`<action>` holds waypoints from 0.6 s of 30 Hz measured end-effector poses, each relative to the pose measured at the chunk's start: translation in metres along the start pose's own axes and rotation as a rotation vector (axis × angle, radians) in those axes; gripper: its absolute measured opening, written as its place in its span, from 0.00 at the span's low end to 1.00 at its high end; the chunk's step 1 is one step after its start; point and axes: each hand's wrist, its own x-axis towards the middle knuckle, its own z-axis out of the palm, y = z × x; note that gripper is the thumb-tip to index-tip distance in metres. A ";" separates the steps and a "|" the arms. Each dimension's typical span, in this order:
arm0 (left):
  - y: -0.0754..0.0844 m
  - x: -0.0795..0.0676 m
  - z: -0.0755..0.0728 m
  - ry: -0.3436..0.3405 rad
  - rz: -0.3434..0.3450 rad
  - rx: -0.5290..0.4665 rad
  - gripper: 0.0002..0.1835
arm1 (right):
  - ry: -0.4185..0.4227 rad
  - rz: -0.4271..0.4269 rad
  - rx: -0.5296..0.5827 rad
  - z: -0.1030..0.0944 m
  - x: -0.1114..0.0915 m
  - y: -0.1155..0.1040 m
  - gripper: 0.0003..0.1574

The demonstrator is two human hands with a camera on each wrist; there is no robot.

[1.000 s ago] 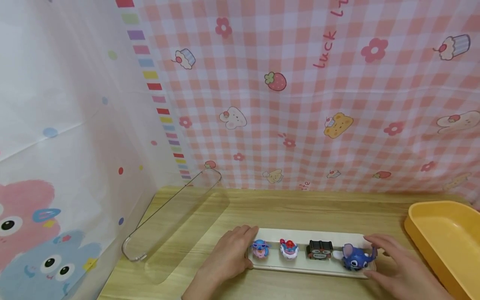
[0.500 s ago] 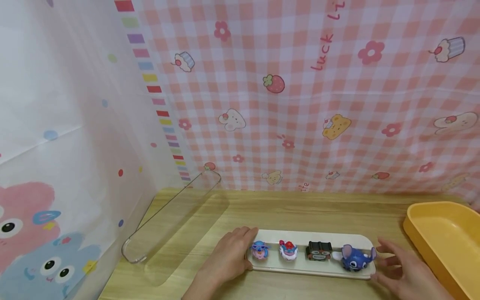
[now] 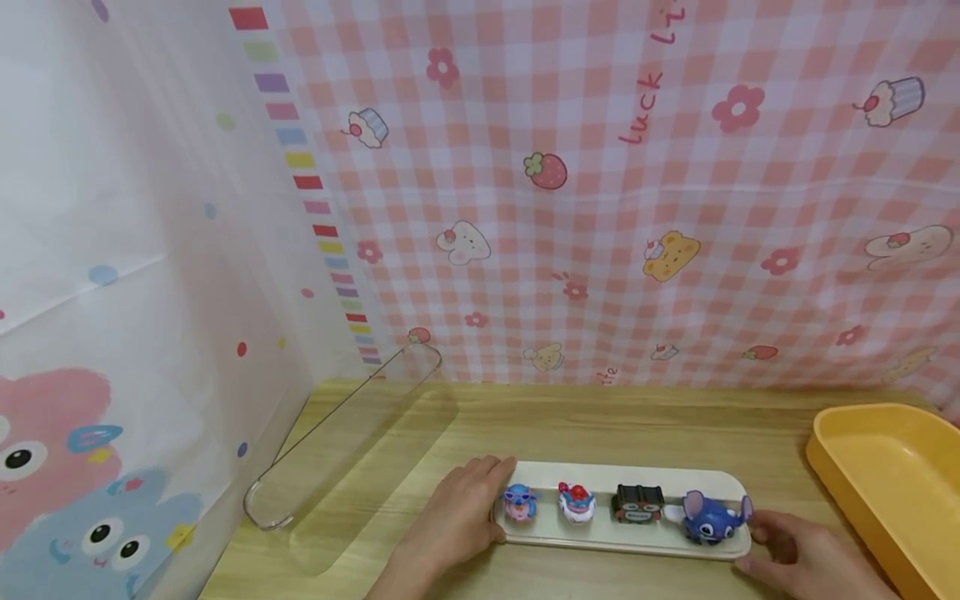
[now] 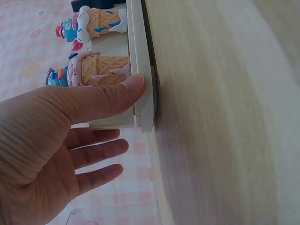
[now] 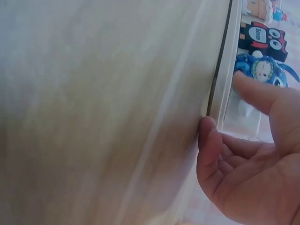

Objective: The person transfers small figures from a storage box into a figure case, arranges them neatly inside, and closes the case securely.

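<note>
A long white display base (image 3: 600,540) with a raised back step lies across the wooden table. On it stand a blue-and-pink figurine (image 3: 520,502), a red-topped white figurine (image 3: 577,503), a black owl-faced figurine (image 3: 637,503) and a big-eared blue figurine (image 3: 708,518). My left hand (image 3: 463,510) grips the base's left end, its thumb across the front edge and the other fingers behind. At the right end, my right hand (image 3: 802,550) has its fingers curled against the corner. In the right wrist view the thumb (image 5: 258,93) reaches the front edge beside the blue figurine.
A clear plastic cover (image 3: 345,450) stands to the left on the table, its thin rim tilted. At the right lies a yellow tray (image 3: 885,492), close to my right hand. A pink checked cloth (image 3: 600,208) hangs behind, and a white printed cloth (image 3: 165,292) on the left.
My right hand has let go of the base's right end, drawn back, then come to its front corner with fingers curled. The left hand keeps its grip.
</note>
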 end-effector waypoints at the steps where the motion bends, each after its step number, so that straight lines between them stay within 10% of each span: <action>1: 0.000 0.000 0.000 -0.001 0.000 0.000 0.49 | -0.004 -0.001 0.005 0.001 0.000 0.000 0.53; 12: -0.003 0.001 0.002 0.024 0.021 0.011 0.50 | 0.080 -0.173 -0.014 0.009 -0.003 -0.001 0.14; 18: -0.004 0.001 0.003 0.052 0.053 0.024 0.50 | 0.058 -0.093 0.033 0.013 -0.007 -0.002 0.17</action>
